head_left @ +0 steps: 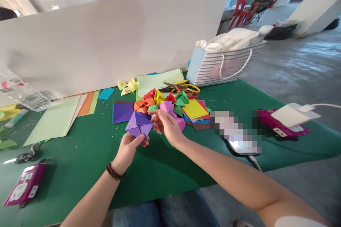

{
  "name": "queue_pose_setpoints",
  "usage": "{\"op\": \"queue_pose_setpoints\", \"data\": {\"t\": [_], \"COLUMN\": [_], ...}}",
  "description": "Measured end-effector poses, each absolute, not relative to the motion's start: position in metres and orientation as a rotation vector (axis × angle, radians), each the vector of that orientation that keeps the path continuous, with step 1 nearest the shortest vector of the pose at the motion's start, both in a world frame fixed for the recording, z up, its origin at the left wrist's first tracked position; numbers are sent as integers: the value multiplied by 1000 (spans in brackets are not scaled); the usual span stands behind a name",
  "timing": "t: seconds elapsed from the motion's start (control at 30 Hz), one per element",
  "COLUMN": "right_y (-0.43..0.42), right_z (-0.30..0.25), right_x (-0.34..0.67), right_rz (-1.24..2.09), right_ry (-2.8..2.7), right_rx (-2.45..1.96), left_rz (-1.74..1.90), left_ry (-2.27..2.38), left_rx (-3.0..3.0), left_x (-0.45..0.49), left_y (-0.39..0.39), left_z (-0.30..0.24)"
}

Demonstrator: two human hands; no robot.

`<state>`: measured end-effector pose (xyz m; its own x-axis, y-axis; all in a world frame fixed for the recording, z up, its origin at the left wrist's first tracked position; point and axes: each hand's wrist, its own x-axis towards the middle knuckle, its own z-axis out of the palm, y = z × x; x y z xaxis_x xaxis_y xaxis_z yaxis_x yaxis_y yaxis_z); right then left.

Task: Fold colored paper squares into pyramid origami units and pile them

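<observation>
My left hand (132,149) pinches the lower edge of a purple folded origami paper (139,125), its thumb on top near the middle flaps. The piece is held tilted just above the table. At its right side is my right hand (167,127), its fingers loosely bent and apart with nothing visible in them. Whether its fingertips touch the paper's edge I cannot tell. Just beyond my hands lies a cluster of folded paper pieces in orange (144,105), yellow (159,97), green (182,98) and pink-violet (167,108). Flat purple sheets (122,113) lie to the left of the held paper.
Yellow-handled scissors (190,88) lie behind the pieces, and yellow square paper (194,109) tops a stack. A phone (237,133) and tissue packs (282,124) are to the right. A striped paper bag (229,64) stands behind. Pale green sheets (53,117) and a plastic bottle (23,90) are left.
</observation>
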<state>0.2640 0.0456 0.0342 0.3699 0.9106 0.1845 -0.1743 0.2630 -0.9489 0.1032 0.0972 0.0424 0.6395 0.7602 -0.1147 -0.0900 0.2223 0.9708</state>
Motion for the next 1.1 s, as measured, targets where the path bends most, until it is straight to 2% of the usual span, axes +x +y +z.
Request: {"op": "queue_pose_setpoints", "data": {"t": [0.17,0.8,0.97,1.1], "right_y": [45,45,42,40], "right_z": [38,37,37,38], "right_x": [264,263,268,280], "right_rz": [971,848,631,196], "right_ry": [-911,-959,-1141,-1386], "right_rx": [-1067,-1194,-1289,-1435], "left_rz": [683,761,791,832], "left_ry": [720,731,739,749], "left_rx": [1253,1275,1278,1282], "left_x": [104,100,100,101], "left_y": [98,103,103,106], "left_z": [38,35,37,36]}}
